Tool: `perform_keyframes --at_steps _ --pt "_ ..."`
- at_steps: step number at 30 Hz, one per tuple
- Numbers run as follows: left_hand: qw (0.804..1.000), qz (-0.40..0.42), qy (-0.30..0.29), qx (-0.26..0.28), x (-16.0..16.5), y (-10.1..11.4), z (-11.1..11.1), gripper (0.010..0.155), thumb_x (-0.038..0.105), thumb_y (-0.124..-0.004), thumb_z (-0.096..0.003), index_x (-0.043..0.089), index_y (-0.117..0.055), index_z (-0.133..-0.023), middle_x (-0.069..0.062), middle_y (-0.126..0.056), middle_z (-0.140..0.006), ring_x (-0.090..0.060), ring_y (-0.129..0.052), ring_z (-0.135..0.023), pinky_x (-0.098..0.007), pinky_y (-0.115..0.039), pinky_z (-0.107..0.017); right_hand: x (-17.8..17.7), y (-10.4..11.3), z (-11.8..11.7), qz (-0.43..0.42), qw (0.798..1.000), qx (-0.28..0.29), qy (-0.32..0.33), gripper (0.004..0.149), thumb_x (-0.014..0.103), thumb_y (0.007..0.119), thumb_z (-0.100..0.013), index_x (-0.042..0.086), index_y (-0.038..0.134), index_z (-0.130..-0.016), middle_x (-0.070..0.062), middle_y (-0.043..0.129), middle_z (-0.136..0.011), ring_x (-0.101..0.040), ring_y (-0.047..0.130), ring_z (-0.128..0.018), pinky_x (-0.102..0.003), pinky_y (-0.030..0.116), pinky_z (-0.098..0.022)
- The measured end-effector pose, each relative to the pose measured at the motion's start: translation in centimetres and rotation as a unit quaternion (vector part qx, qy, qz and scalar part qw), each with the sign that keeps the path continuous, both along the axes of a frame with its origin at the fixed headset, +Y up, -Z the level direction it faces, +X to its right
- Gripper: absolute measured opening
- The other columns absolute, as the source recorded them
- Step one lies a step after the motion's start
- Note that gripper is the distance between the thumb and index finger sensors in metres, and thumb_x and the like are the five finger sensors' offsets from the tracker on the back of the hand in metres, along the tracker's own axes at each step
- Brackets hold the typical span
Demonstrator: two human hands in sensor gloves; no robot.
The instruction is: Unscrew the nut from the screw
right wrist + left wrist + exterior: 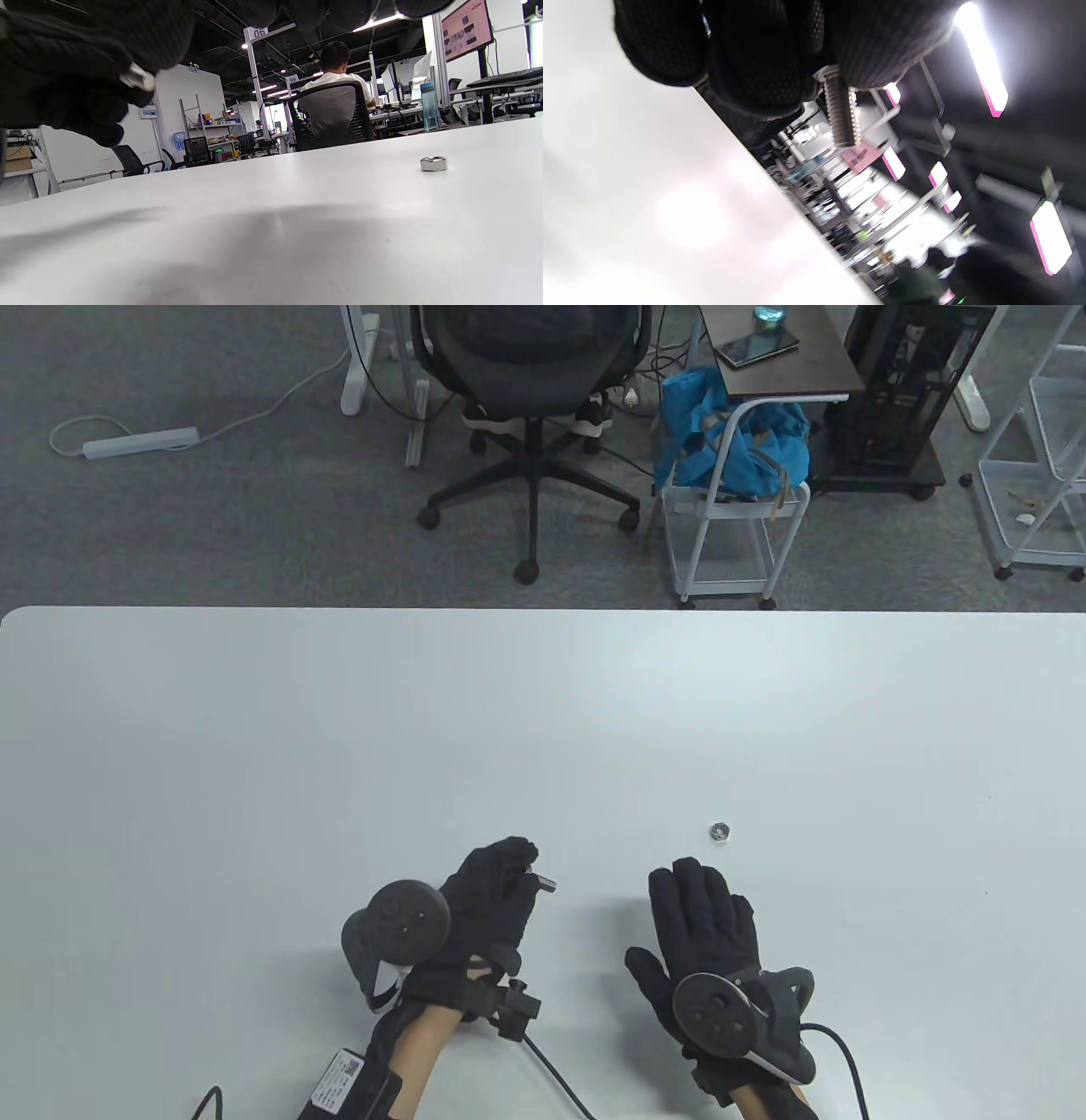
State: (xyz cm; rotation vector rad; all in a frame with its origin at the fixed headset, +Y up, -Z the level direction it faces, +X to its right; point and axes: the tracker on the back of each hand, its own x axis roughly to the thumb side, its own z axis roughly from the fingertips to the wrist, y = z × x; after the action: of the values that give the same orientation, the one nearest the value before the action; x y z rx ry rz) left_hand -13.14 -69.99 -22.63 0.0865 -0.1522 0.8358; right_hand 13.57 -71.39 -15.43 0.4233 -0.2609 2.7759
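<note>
A small silver hex nut (720, 831) lies flat on the white table (543, 712), apart from the screw; it also shows in the right wrist view (433, 163). My left hand (501, 891) pinches the head end of the threaded metal screw (543, 884), whose bare shaft (842, 112) sticks out to the right from between the fingertips (755, 72). My right hand (700, 912) is empty, fingers stretched forward just above the table, a little short of the nut and to its left.
The table's far edge runs across the middle of the table view. Beyond it stand an office chair (530, 415), a white cart with a blue bag (730, 449) and a black rack. Glove cables (551, 1069) trail off at the near edge.
</note>
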Motion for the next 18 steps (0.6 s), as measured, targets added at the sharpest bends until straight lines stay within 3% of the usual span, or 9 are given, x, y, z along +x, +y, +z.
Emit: perform_keyframes --at_steps 4,9,15,18 --pt "0.992 -0.124 0.016 -0.002 1.4 0.9 -3.7 0.046 0.032 -0.087 -0.0487 0.02 -0.086 -0.093 -0.019 -0.092 -0.084 -0.029 -0.1 -0.05 -0.06 -0.08 -0.053 0.4 0.4 0.2 -0.022 1.0 0.004 0.002 0.083 0.051 0.071 -0.054 0.008 0.038 -0.117 -0.024 0.037 -0.119 -0.054 0.045 -0.105 -0.072 0.047 -0.068" --pt "0.976 -0.207 0.029 -0.065 3.2 -0.6 -8.0 0.043 0.031 -0.088 -0.0484 0.022 -0.089 -0.09 -0.018 -0.091 -0.085 -0.029 -0.1 -0.053 -0.06 -0.08 -0.055 0.9 0.1 0.1 -0.034 0.999 -0.006 -0.005 0.083 0.051 0.071 -0.054 0.008 0.037 -0.117 -0.024 0.037 -0.119 -0.053 0.045 -0.104 -0.072 0.046 -0.068" --pt "0.959 -0.251 0.049 -0.123 4.3 -3.6 -10.7 0.041 0.032 -0.089 -0.048 0.024 -0.091 -0.088 -0.017 -0.091 -0.085 -0.028 -0.099 -0.053 -0.06 -0.08 -0.056 1.3 0.0 -0.2 -0.062 0.998 -0.027 -0.009 0.086 0.051 0.07 -0.054 0.007 0.032 -0.117 -0.025 0.037 -0.118 -0.054 0.044 -0.104 -0.072 0.046 -0.068" --pt "0.94 -0.299 0.063 -0.149 4.9 -4.6 -11.3 0.04 0.033 -0.088 -0.0479 0.026 -0.091 -0.087 -0.015 -0.091 -0.086 -0.026 -0.099 -0.054 -0.058 -0.08 -0.057 1.3 -0.1 -0.2 -0.06 0.998 -0.03 -0.008 0.086 0.051 0.07 -0.054 0.007 0.031 -0.117 -0.024 0.036 -0.119 -0.054 0.044 -0.104 -0.072 0.046 -0.068"
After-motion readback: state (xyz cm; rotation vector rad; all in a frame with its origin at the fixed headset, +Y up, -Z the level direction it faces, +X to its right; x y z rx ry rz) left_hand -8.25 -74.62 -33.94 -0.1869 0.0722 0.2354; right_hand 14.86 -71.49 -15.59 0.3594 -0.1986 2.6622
